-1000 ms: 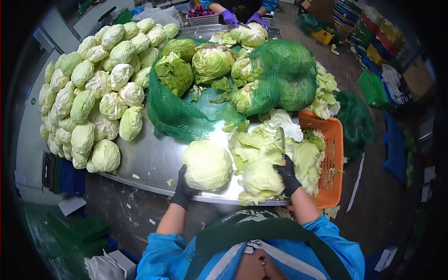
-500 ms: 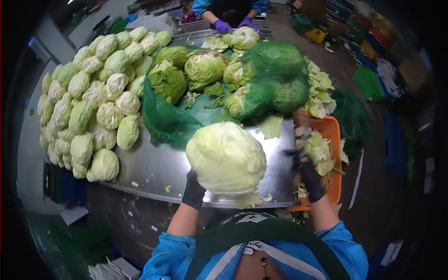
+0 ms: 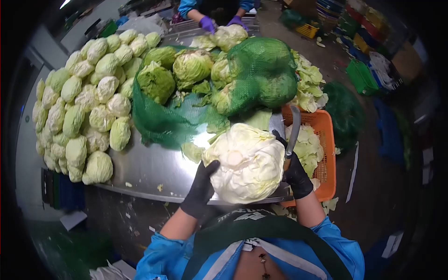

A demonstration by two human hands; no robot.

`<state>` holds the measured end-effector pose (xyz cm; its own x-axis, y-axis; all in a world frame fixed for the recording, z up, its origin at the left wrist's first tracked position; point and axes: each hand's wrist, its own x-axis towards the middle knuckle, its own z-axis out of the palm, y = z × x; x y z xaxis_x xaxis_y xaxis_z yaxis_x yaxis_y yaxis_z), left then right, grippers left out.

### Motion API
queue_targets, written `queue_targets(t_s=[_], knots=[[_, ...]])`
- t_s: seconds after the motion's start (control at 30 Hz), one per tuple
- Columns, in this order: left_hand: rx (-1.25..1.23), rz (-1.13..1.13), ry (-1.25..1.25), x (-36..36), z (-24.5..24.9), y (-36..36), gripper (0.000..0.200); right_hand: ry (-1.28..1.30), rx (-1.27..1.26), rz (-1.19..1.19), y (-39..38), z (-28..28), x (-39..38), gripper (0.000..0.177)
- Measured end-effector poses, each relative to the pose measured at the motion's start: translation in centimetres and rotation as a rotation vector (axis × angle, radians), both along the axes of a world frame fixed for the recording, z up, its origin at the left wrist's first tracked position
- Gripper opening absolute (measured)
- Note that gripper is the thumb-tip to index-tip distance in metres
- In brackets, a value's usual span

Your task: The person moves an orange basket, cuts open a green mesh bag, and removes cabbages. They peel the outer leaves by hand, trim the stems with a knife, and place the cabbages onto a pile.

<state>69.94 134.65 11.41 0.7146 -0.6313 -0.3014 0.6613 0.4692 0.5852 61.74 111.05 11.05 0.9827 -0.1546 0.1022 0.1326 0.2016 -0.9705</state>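
In front of my body is a pale cabbage (image 3: 245,163), its round cut stem end turned up towards me. My left hand (image 3: 201,187), in a black glove, grips its left side with the thumb on the outer leaves. At the cabbage's right side, my black-gloved right hand (image 3: 297,177) is closed around the handle of a knife (image 3: 294,129) and also touches the cabbage. The curved blade points away from me, beside the orange crate. Part of my right fingers is hidden behind the cabbage and the handle.
A tall heap of trimmed cabbages (image 3: 74,119) covers the table's left side. Green net bags (image 3: 263,74) with more cabbages lie ahead. An orange crate (image 3: 330,154) of loose leaves stands right of the metal table (image 3: 140,170). Across it, a person's purple-gloved hands (image 3: 207,24) handle another cabbage.
The cabbage has been turned so its stem end now faces up. My right hand, blurred over the crate before, has come in against the cabbage with the knife. The view has shifted slightly.
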Motion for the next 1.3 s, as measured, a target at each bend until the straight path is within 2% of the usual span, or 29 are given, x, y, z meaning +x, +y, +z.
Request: queue_targets(t_s=[0.03,0.07,0.13,0.17,0.2,0.27,0.3,0.33,0.4,0.43,0.47,0.5,0.53,0.6,0.67,0.73,0.8,0.83,0.87,0.9,0.93,0.97,1.0,1.03,1.17,1.3], knots=[[-0.003,-0.015,-0.042,0.2,0.1,0.0,0.069,-0.064,0.017,0.016,0.4,-0.1,0.1,0.103],[-0.005,0.024,-0.043,0.3,0.2,0.0,0.069,-0.065,0.015,0.055,0.3,-0.5,0.6,0.103],[-0.025,0.081,-0.014,-0.1,0.2,0.2,0.070,0.169,0.356,0.043,-0.1,-2.1,1.5,0.094],[-0.024,0.129,-0.015,-0.4,0.2,0.5,0.070,0.087,0.365,0.083,-0.8,-2.7,1.7,0.083],[0.017,0.175,-0.061,-0.7,0.2,1.0,0.070,0.079,0.194,-0.005,-1.1,-2.7,2.3,0.060],[0.104,0.237,-0.150,-1.0,0.2,2.1,0.070,0.272,-0.096,-0.206,-0.6,-0.9,3.3,0.035],[0.087,0.264,-0.127,-0.9,0.1,3.0,0.069,0.210,-0.040,-0.212,0.2,0.3,3.9,0.026],[0.088,0.284,-0.129,-0.9,0.0,3.8,0.069,0.207,-0.043,-0.193,1.1,1.1,4.3,0.026],[0.068,0.317,-0.077,-0.4,0.0,6.1,0.065,0.062,-0.241,-0.125,3.6,1.9,5.9,0.026],[0.145,0.369,-0.153,0.1,-0.9,7.6,0.064,-0.078,-0.436,-0.102,5.1,1.6,6.7,0.032],[0.267,0.409,-0.257,0.6,-2.3,9.4,0.065,-0.345,-0.641,-0.090,7.0,1.7,8.4,0.035],[0.285,0.433,-0.314,0.9,-2.3,10.8,0.065,-0.288,-0.778,-0.050,9.3,3.7,8.9,0.037],[0.303,0.439,-0.366,1.3,-2.2,12.5,0.065,-0.205,-0.683,0.006,11.8,3.5,9.8,0.038],[0.366,0.377,-0.364,2.2,-1.1,16.4,0.074,-0.264,-0.783,0.117,15.3,3.2,12.1,0.026],[0.293,0.385,-0.329,3.4,-1.1,20.7,0.069,-0.194,-0.755,0.114,17.6,0.7,14.6,0.014],[0.198,0.449,-0.247,5.1,-1.6,25.5,0.062,-0.007,-0.390,-0.034,21.7,0.9,16.0,0.003],[0.103,0.518,-0.237,7.5,-0.9,30.8,0.056,0.215,-0.254,-0.128,23.6,-1.1,16.8,0.012],[0.201,0.566,-0.268,9.3,-0.9,33.8,0.053,0.260,-0.173,-0.108,25.0,-1.8,17.1,0.015],[0.153,0.671,-0.197,12.2,-3.2,37.5,0.059,0.309,-0.089,-0.091,26.3,-2.8,17.0,0.019],[0.165,0.824,-0.284,14.4,-0.5,39.8,0.056,0.352,-0.092,-0.035,26.7,-5.5,17.1,0.019],[0.572,0.742,-0.850,16.1,3.6,42.2,0.051,0.384,-0.157,-0.009,27.9,-6.2,16.9,0.022],[0.154,0.855,-0.392,19.4,4.8,44.5,0.053,0.430,-0.160,0.016,29.5,-5.4,17.1,0.024],[0.435,1.050,-0.878,22.3,4.8,46.9,0.052,0.475,-0.164,0.041,31.0,-4.5,17.2,0.026],[0.227,1.130,-0.572,25.7,5.6,49.5,0.050,0.539,-0.145,0.042,31.8,-4.3,17.5,0.028],[0.119,1.244,-0.715,34.9,8.8,59.0,0.038,0.588,-0.146,0.037,33.0,-5.0,19.4,0.032],[-0.053,1.338,-0.741,36.8,13.5,61.6,0.040,0.551,-0.129,0.033,32.0,-6.2,22.5,0.031]])
